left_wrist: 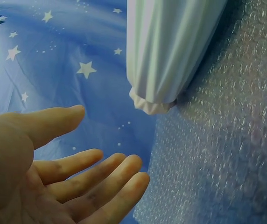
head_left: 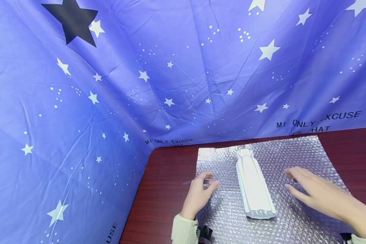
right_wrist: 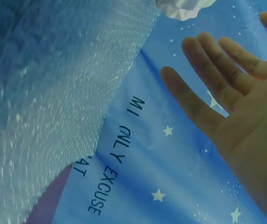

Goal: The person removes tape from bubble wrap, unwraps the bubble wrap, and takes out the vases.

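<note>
Blue star-printed cloth [head_left: 125,101] on the far left, running across the back; probably hung as a plain screen round the work spot. Dark red table [head_left: 164,176] next, its wood-look top showing beside the sheet.

Left hand [head_left: 198,194]: over the left part of the bubble wrap, thumb apart from loosely bent fingers, nothing held. Left wrist view agrees: palm bare, fingers spread. Pale sleeve [head_left: 183,231], black strap [head_left: 205,232] at that wrist, likely the camera's mount.

Bubble wrap [head_left: 228,210]: silvery, spread bumpy and wide on the table, reaching well past the vase on both sides; presumably laid out as padding under something breakable.

White vase [head_left: 256,186]: on the wrap between the two hands, touching neither. Lies on its side, narrow neck pointing away from the person, scalloped wider end near. Flat is likely steadier than upright on bubbles; the ridges may help stop rolling. Material unclear, maybe ceramic.

Right hand [head_left: 318,194]: over the wrap right of the vase, thumb and fingers parted, fingers pointing toward it, grasping nothing. Can't tell if it touches the wrap. Both hands flank the vase, so both its long sides are free.
</note>
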Tool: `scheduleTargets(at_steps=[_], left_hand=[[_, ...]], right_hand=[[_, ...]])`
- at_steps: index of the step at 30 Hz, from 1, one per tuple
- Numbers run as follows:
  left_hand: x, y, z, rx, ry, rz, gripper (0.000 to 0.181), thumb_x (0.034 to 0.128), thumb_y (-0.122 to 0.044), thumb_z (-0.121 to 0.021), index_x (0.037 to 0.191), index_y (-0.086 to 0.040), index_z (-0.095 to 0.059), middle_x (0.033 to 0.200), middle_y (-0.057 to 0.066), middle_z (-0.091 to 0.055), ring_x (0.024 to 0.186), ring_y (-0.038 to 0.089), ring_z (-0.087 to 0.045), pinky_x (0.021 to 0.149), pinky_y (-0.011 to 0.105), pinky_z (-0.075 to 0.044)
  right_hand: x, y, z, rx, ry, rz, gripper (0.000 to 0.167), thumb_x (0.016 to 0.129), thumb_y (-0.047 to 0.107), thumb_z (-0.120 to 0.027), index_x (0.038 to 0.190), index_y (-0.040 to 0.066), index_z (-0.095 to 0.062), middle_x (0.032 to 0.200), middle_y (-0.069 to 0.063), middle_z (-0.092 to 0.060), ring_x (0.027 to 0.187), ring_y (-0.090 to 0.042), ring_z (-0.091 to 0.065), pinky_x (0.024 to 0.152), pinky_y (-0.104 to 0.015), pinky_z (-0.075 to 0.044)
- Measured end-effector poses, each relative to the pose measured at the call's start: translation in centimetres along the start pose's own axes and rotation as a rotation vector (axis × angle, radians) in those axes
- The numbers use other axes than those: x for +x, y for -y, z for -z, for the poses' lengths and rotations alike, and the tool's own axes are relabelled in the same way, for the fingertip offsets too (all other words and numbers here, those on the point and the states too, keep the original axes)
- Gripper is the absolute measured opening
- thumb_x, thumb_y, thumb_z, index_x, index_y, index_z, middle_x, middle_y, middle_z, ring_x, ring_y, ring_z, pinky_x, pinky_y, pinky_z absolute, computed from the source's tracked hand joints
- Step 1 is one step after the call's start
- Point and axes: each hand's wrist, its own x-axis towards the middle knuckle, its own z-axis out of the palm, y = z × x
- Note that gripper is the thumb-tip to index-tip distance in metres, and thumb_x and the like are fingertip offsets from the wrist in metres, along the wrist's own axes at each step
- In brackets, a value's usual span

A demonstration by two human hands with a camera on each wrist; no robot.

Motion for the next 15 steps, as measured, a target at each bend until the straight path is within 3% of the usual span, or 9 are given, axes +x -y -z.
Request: scheduleTargets(at_steps=[8,15], left_hand=[[0.2,-0.2,-0.9,-0.015,0.014,0.017,0.044,0.0966,-0.033,-0.065,0.131,-0.006,-0.059,0.121,0.011,-0.066,0.103,0.015,-0.063,0.087,0.024,-0.055],[0.6,-0.2,-1.9,-0.028,0.013,0.009,0.045,0.0961,-0.032,-0.065,0.131,-0.004,-0.059,0.118,0.01,-0.067,0.102,0.012,-0.063,0.088,0.023,-0.055]], right_hand=[[0.4,0.5,-0.7,0.062,0.071,-0.057,0.058,0.1,0.042,-0.056,0.142,0.002,-0.047,0.139,-0.025,-0.052,0.127,-0.051,-0.046,0.096,-0.072,-0.037],[0.6,0.8,-1.5,0.105,0.134,-0.103,0.068,0.1,0.048,-0.052,0.148,0.001,-0.04,0.146,-0.032,-0.042,0.132,-0.058,-0.035,0.098,-0.077,-0.028]])
